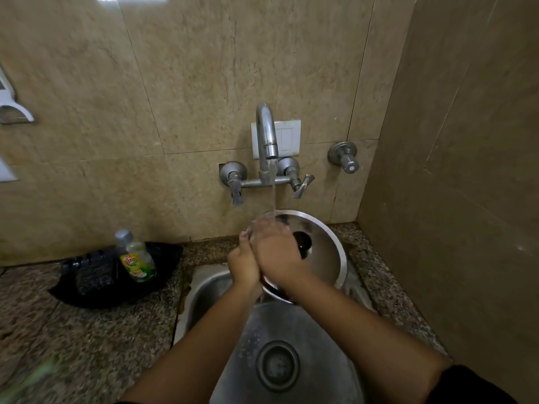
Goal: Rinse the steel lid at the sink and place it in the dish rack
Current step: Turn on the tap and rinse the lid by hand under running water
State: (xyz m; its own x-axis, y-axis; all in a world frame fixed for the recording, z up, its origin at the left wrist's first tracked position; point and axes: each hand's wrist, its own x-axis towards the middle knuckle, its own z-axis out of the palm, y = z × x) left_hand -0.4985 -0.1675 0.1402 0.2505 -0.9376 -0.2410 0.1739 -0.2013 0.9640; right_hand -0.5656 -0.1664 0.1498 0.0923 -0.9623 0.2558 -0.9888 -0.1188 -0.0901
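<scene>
Lid (pixel 320 243) tilts under the tap (pixel 267 135) stream above the sink (pixel 210 290); left hand (pixel 244 265) grips its left edge, right hand (pixel 278 258) lies flat across it.

I'm in a home kitchen: steel sink (pixel 215 290) set in a granite table (pixel 73 339), wall tap (pixel 267 141) at twelve o'clock, dish-soap bottle (pixel 135 256) at nine o'clock, tiled walls (pixel 175 68).

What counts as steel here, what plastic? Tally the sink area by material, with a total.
Steel: 3, the lid, the faucet, the sink
Plastic: 2, the dish soap bottle, the black bag
Total: 5
</scene>
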